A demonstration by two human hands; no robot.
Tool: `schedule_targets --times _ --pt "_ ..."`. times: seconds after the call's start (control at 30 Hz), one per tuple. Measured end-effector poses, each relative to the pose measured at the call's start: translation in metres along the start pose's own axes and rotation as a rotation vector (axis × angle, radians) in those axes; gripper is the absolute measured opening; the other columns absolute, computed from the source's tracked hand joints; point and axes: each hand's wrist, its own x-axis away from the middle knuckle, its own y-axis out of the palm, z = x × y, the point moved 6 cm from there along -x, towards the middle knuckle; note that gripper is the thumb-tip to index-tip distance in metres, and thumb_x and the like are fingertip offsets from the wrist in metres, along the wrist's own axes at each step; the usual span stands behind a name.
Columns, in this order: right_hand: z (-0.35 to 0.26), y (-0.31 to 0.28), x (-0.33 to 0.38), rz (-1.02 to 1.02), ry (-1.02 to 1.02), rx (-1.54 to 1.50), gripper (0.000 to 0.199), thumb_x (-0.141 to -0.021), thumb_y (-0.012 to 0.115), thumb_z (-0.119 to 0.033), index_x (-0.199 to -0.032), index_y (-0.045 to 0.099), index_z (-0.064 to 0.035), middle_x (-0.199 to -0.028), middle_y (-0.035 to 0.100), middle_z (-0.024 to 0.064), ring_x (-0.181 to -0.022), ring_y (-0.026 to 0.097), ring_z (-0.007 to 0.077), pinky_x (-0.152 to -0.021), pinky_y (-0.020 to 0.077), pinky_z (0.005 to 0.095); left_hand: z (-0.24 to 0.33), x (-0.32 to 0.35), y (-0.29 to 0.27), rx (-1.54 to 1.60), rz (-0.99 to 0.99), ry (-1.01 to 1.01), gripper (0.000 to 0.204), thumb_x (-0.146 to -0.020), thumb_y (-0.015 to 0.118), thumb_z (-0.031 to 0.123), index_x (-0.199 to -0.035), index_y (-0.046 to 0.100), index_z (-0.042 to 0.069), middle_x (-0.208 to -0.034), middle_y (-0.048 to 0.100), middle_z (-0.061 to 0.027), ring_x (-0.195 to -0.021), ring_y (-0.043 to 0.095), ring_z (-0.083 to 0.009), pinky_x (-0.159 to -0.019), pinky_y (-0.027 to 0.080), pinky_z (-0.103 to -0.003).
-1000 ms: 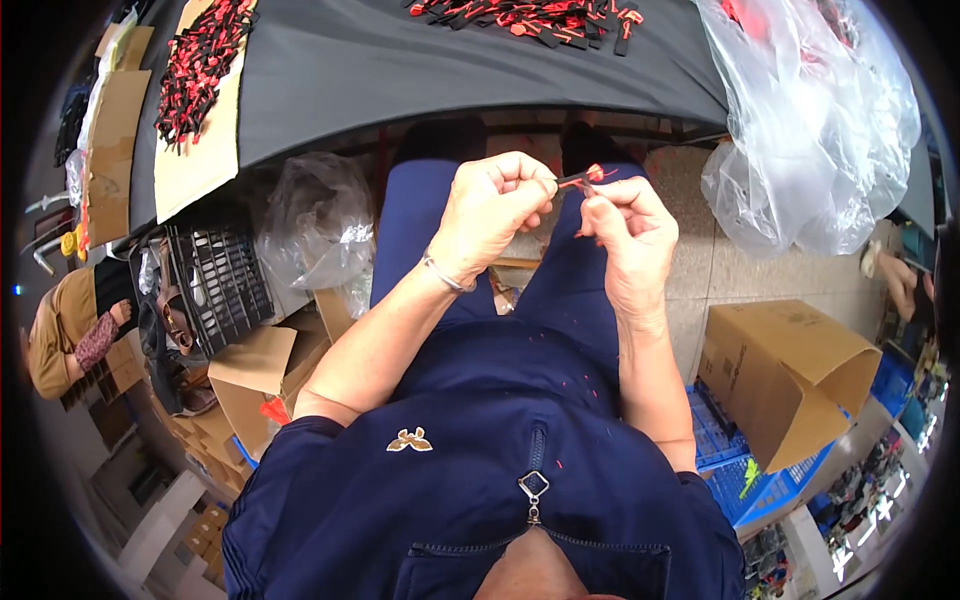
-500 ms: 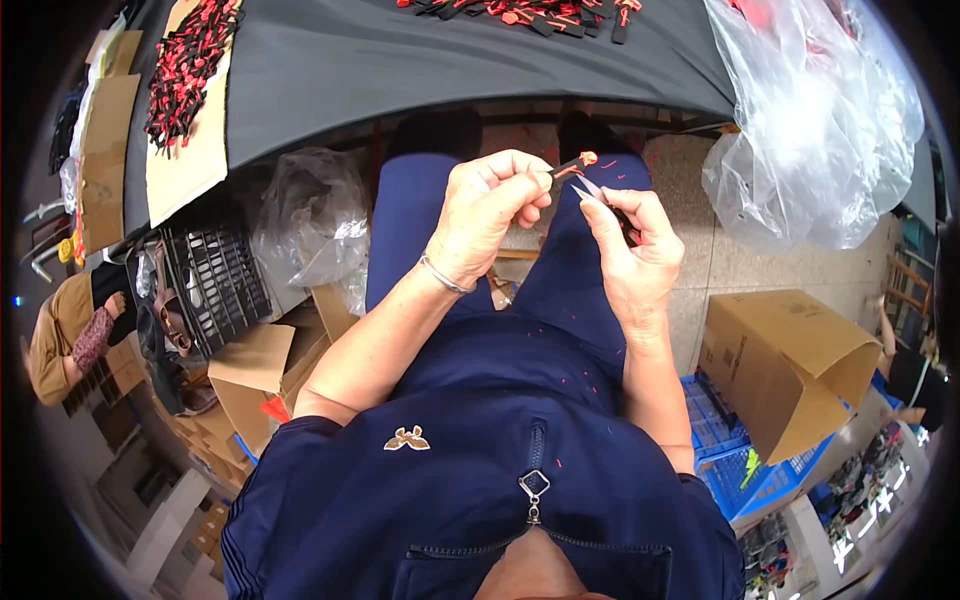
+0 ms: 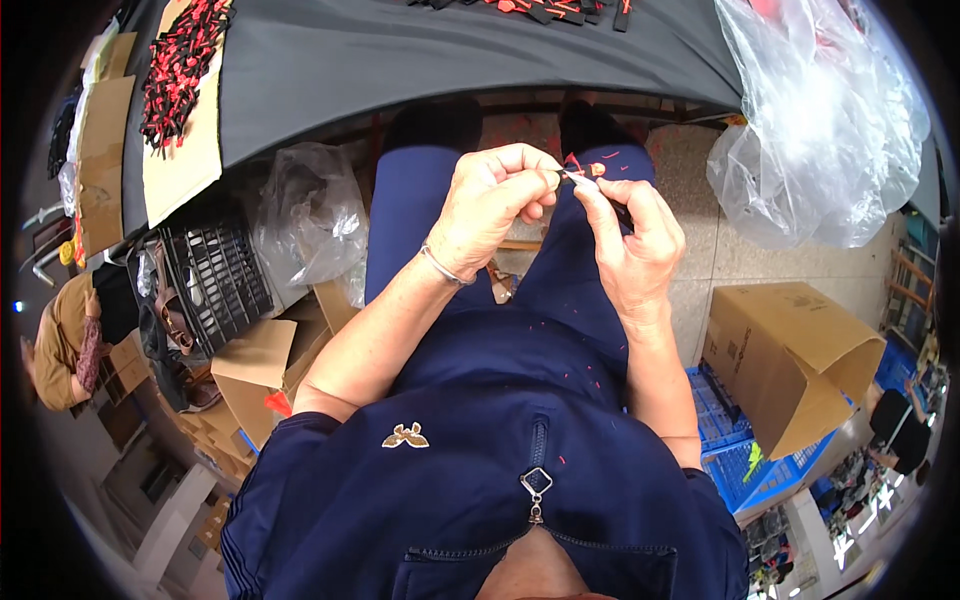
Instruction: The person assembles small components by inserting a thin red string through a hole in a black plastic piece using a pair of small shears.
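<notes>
Above my lap, my left hand pinches a small black strip with red trim between thumb and fingertips. My right hand is closed around a small pair of thread snips, whose pale blades meet the strip close to my left fingertips. The handles are mostly hidden in my right palm. On the dark-covered table, a heap of similar black and red pieces lies on a cardboard sheet at the left. More such pieces lie at the far edge of view.
A clear plastic bag hangs off the table's right side, another under its left. A black crate and an open carton stand at my left. Another carton rests on blue crates at right. Red scraps lie on my clothes.
My two hands have come closer together. The snips' blades, apart from each other before, now lie against the strip, which has turned and swung right.
</notes>
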Motion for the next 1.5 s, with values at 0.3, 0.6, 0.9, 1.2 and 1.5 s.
schedule_targets --times 0.3,0.6,0.9,1.2,1.5 --pt "0.025 0.026 0.006 -0.205 0.831 -0.819 0.04 -0.079 0.073 -0.011 -0.111 0.053 0.0016 -0.077 0.064 0.0047 -0.069 0.058 0.008 -0.065 0.0452 0.0206 0.026 0.012 0.002 -0.568 0.05 0.307 0.007 -0.077 0.061 0.003 -0.083 0.064 0.0 -0.069 0.06 -0.0005 -0.061 0.055 -0.0048 -0.056 0.045 -0.02" --pt "0.021 0.045 0.008 -0.16 0.632 -0.914 0.03 -0.082 0.065 0.002 -0.11 0.053 0.0012 -0.09 0.063 0.0057 -0.082 0.06 0.0088 -0.075 0.047 0.022 0.008 0.031 -0.007 -0.406 0.149 0.353 0.017 -0.081 0.066 0.004 -0.096 0.063 -0.002 -0.078 0.066 -0.0057 -0.066 0.061 -0.0104 -0.061 0.05 -0.024" --pt "0.014 0.035 0.011 -0.157 0.624 -0.752 0.036 -0.08 0.068 -0.002 -0.113 0.052 -0.0004 -0.089 0.065 0.0081 -0.08 0.061 0.0099 -0.073 0.0471 0.0233 -0.022 0.022 -0.015 0.143 0.027 -0.081 0.012 -0.085 0.062 0.012 -0.091 0.062 0.002 -0.079 0.063 -0.005 -0.064 0.056 -0.0069 -0.061 0.045 -0.02" --pt "-0.004 0.012 0.016 -0.084 0.056 0.036 0.018 -0.072 0.075 -0.008 -0.081 0.061 -0.003 -0.071 0.063 0.0068 -0.064 0.061 0.0172 -0.056 0.0471 0.0271 -0.02 0.019 -0.01 0.12 0.074 -0.004 0.011 -0.085 0.061 0.011 -0.089 0.062 0.001 -0.076 0.062 -0.0035 -0.062 0.054 -0.0059 -0.06 0.044 -0.02" --pt "0.005 0.018 0.007 -0.077 0.213 -0.163 0.016 -0.072 0.076 -0.011 -0.078 0.063 -0.0036 -0.07 0.064 0.0067 -0.06 0.06 0.0194 -0.054 0.0466 0.0286 -0.014 0.017 -0.015 0.074 0.087 0.031 0.011 -0.084 0.062 0.011 -0.088 0.062 0.001 -0.076 0.062 -0.0031 -0.062 0.054 -0.0055 -0.059 0.044 -0.019"
